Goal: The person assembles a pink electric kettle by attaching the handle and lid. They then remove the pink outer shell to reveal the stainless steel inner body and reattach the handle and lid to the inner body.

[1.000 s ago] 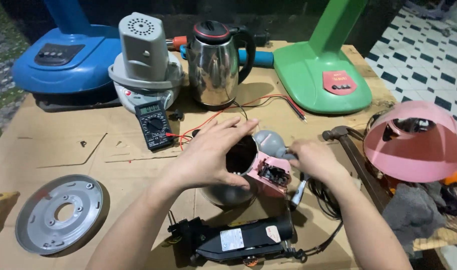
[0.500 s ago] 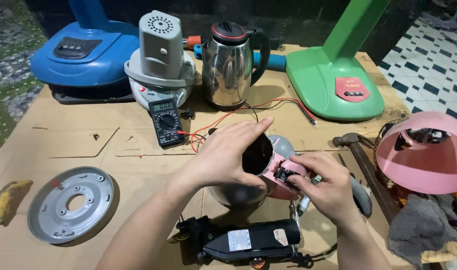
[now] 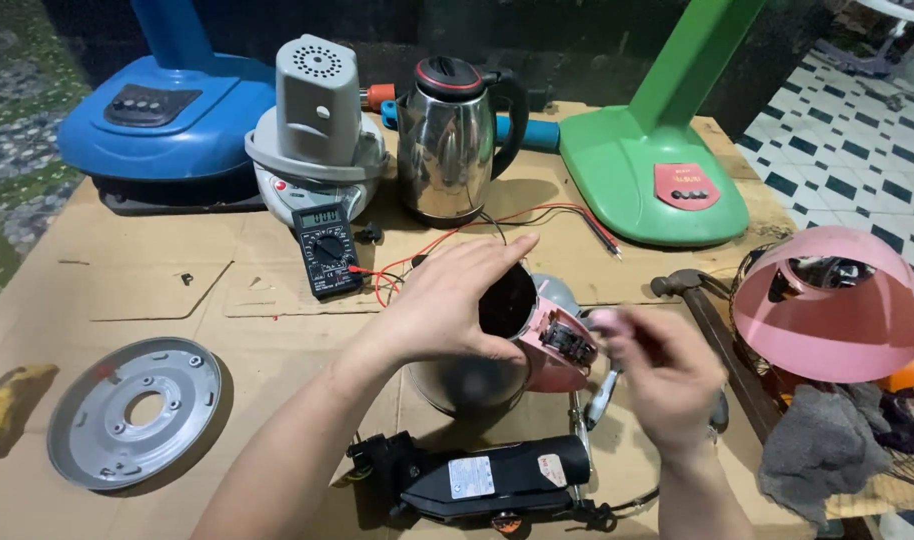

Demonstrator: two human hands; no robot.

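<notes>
A steel kettle body (image 3: 462,385) lies on its side on the cardboard, open mouth facing up and away. My left hand (image 3: 452,305) grips it over the rim. A pink handle housing (image 3: 557,345) with exposed switch parts sticks out on its right. My right hand (image 3: 662,370) is blurred just right of that housing, fingers curled; something small and pinkish shows at its fingertips, but I cannot tell whether it is a held part. A screwdriver (image 3: 599,400) lies under that hand. A black handle piece (image 3: 487,480) with wires lies in front.
A multimeter (image 3: 327,250) with red and black leads sits behind the kettle. Further back stand a grey motor housing (image 3: 317,110), a whole steel kettle (image 3: 447,140), and blue (image 3: 157,120) and green (image 3: 657,170) fan bases. Round grey plate (image 3: 137,410) left; pink dome (image 3: 827,310), hammer (image 3: 697,300) and rag (image 3: 817,440) right.
My right hand has drawn back a little to the right from the pink housing and is now blurred. My left hand keeps its grip on the kettle body.
</notes>
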